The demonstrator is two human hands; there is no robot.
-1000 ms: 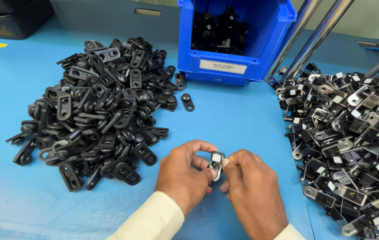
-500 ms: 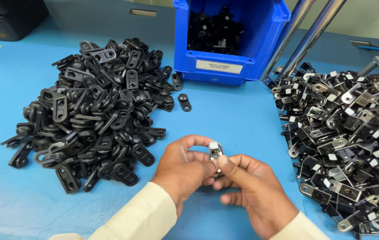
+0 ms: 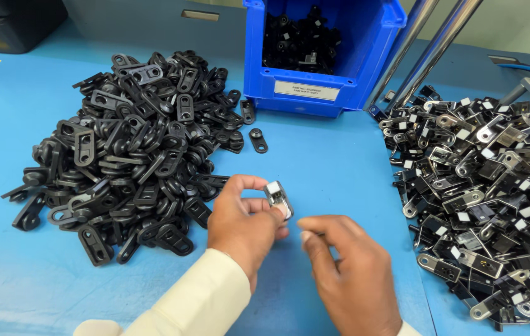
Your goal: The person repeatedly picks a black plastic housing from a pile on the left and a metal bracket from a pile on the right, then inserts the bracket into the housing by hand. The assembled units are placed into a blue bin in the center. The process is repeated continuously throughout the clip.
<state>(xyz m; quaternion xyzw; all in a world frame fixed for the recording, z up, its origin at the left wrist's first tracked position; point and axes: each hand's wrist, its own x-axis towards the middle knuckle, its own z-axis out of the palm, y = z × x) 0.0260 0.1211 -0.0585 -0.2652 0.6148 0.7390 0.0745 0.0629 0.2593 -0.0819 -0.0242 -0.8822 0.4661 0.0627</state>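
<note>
My left hand [image 3: 243,221] pinches a small metal and black bracket part [image 3: 278,197] between thumb and fingers, just above the blue table [image 3: 327,168]. My right hand [image 3: 346,270] hovers a little to the right and below it, fingers curled, apart from the part and holding nothing that I can see. A large pile of black plastic tab pieces [image 3: 134,143] lies left of my hands. A pile of metal bracket pieces with black and white bits [image 3: 489,186] lies on the right.
A blue plastic bin [image 3: 321,56] holding black parts stands at the back centre. Two slanted metal rods [image 3: 427,50] rise at the back right. A dark box [image 3: 10,25] sits at the back left. A few loose black tabs [image 3: 257,140] lie near the bin.
My right hand has let go of the part and drawn back toward me. My left hand keeps the part and has lifted it slightly.
</note>
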